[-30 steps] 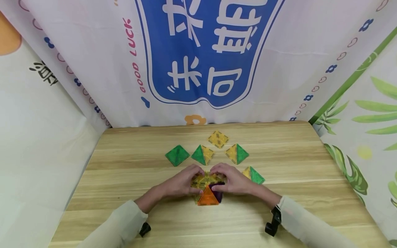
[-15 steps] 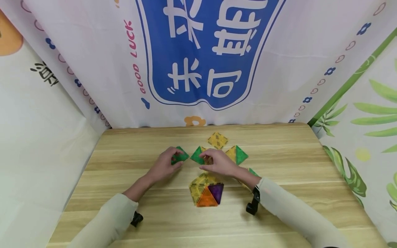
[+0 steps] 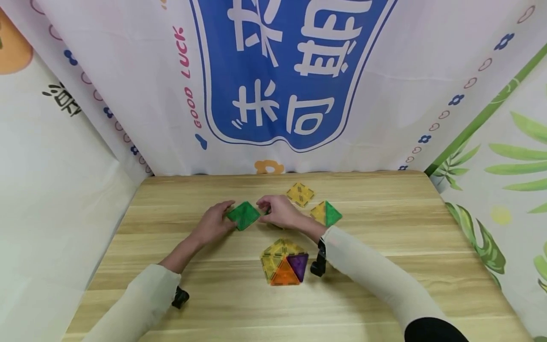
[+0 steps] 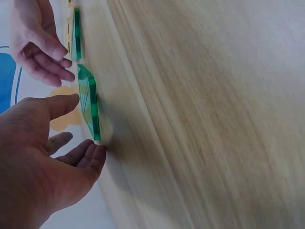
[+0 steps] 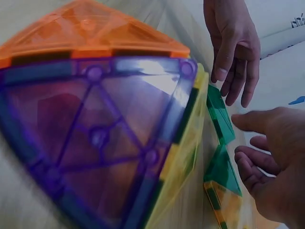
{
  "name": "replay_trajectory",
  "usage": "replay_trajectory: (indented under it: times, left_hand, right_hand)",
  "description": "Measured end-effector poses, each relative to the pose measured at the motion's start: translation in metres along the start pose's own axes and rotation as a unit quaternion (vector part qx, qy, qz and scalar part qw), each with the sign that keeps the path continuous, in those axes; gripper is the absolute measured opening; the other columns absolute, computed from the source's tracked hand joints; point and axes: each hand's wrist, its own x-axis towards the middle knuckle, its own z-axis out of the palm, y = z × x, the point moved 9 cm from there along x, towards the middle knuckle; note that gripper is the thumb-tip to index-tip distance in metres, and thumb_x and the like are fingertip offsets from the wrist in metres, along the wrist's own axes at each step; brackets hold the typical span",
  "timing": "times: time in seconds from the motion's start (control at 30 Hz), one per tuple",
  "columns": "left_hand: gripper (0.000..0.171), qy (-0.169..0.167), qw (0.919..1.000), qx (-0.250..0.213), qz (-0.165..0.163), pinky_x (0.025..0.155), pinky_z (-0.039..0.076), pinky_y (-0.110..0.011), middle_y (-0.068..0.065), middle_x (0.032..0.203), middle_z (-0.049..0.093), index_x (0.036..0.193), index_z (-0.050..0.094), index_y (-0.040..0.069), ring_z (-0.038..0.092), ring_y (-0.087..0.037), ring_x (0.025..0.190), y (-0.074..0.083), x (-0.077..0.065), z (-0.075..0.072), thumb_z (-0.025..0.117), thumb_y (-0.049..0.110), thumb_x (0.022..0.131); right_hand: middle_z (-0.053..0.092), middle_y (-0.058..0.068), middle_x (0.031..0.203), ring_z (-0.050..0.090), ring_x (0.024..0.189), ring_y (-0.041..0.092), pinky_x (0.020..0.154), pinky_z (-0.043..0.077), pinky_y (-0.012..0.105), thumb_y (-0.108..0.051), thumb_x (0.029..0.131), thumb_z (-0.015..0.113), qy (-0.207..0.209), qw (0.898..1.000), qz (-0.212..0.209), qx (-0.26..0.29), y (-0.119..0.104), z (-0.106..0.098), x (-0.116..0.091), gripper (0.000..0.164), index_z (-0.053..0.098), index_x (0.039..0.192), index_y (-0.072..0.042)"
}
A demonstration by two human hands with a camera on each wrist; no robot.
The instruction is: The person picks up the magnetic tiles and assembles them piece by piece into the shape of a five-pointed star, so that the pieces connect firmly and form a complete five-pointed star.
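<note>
Flanking the green diamond [image 3: 244,216]: left hand [image 3: 213,223]; right hand [image 3: 278,212] opposite.

- The wooden table [image 3: 397,218] is backed by a white cloth [image 3: 397,95], printed with a blue panel [image 3: 288,76].
- Green leaves [image 3: 517,162] are printed on the right-hand cloth [image 3: 521,247].

Purple triangular tile [image 5: 100,138]: translucent plastic, glossy, moulded ribs. Orange triangular tile [image 5: 90,31]: translucent plastic, glossy. Green tile pair [image 3: 243,216]: translucent plastic, smooth, shiny edges. Yellow tiles [image 3: 279,248]: translucent plastic, smooth. Surface [image 3: 256,313]: wood-grain finish, smooth, low sheen. Printed backdrop [image 3: 376,118]: cloth, matt, lightly creased. Pale sleeves [image 3: 376,270]: cloth, matt, softly wrinkled.
</note>
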Motion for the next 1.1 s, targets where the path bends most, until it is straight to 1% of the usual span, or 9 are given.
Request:
replay_trajectory:
  times: [0.13,0.27,0.3,0.4,0.6,0.73,0.9,1.1]
  left_hand:
    - [0.067,-0.014,0.9999,-0.005,-0.001,0.111,0.047,-0.061,-0.033,0.141,0.059,0.152,0.046,-0.013,0.058,-0.046,0.13,-0.002,0.0,0.004,0.077,0.004,0.094]
    - [0.073,-0.018,0.9998,-0.004,-0.001,0.11,0.047,-0.06,-0.032,0.141,0.06,0.151,0.046,-0.012,0.059,-0.045,0.128,-0.003,0.0,0.006,0.082,0.004,0.089]
    - [0.075,-0.017,0.9998,-0.002,-0.003,0.11,0.047,-0.059,-0.031,0.141,0.06,0.152,0.047,-0.011,0.059,-0.044,0.127,-0.004,0.0,0.006,0.084,0.005,0.088]
    - [0.078,-0.012,0.9998,0.013,0.004,0.108,0.049,-0.058,-0.031,0.14,0.061,0.15,0.048,-0.012,0.06,-0.044,0.126,-0.004,0.001,0.007,0.087,0.004,0.085]
    - [0.075,0.007,0.9993,0.036,0.013,0.103,0.052,-0.056,-0.029,0.132,0.066,0.145,0.055,-0.011,0.063,-0.041,0.119,-0.003,0.003,0.009,0.091,0.004,0.081]
    - [0.074,0.013,0.9993,0.033,0.012,0.102,0.053,-0.056,-0.027,0.128,0.067,0.143,0.057,-0.01,0.064,-0.04,0.116,-0.003,0.005,0.01,0.092,0.005,0.08]
    - [0.073,0.015,0.9995,0.027,0.006,0.102,0.053,-0.055,-0.025,0.125,0.068,0.142,0.058,-0.01,0.064,-0.039,0.115,-0.003,0.006,0.011,0.092,0.005,0.08]
    - [0.073,0.006,0.9999,0.015,-0.004,0.105,0.051,-0.055,-0.025,0.132,0.067,0.143,0.057,-0.009,0.062,-0.038,0.119,0.0,0.005,0.012,0.092,0.004,0.08]
  right_hand:
    - [0.076,0.015,0.117,0.073,0.106,0.026,0.093,0.06,0.033,-0.011,0.087,0.089,0.009,1.0,0.018,0.002,0.0,0.003,0.006,0.051,0.068,0.131,0.005]
    - [0.076,0.015,0.117,0.074,0.105,0.026,0.092,0.06,0.032,-0.01,0.085,0.09,0.012,1.0,0.025,0.0,-0.001,0.006,0.008,0.052,0.068,0.13,0.005]
    - [0.076,0.016,0.116,0.074,0.105,0.026,0.092,0.06,0.032,-0.009,0.085,0.09,0.014,1.0,0.025,0.0,-0.001,0.007,0.008,0.051,0.069,0.13,0.005]
    - [0.077,0.015,0.115,0.075,0.104,0.026,0.091,0.061,0.031,-0.008,0.085,0.09,0.019,0.999,0.026,-0.001,-0.001,0.007,0.008,0.05,0.069,0.128,0.004]
    - [0.077,0.016,0.114,0.075,0.101,0.026,0.087,0.061,0.027,-0.004,0.084,0.089,0.026,0.999,0.032,0.017,0.0,0.008,0.009,0.046,0.071,0.125,0.004]
    - [0.077,0.016,0.112,0.075,0.101,0.026,0.086,0.061,0.027,-0.004,0.085,0.088,0.03,0.998,0.038,0.032,0.001,0.007,0.01,0.043,0.072,0.124,0.004]
    - [0.077,0.014,0.111,0.074,0.1,0.025,0.086,0.06,0.027,-0.005,0.086,0.087,0.035,0.998,0.039,0.03,0.002,0.007,0.011,0.038,0.074,0.12,0.002]
    - [0.077,0.013,0.11,0.073,0.1,0.023,0.087,0.06,0.027,-0.004,0.086,0.087,0.031,0.998,0.043,0.023,0.001,0.009,0.014,0.035,0.075,0.119,0.001]
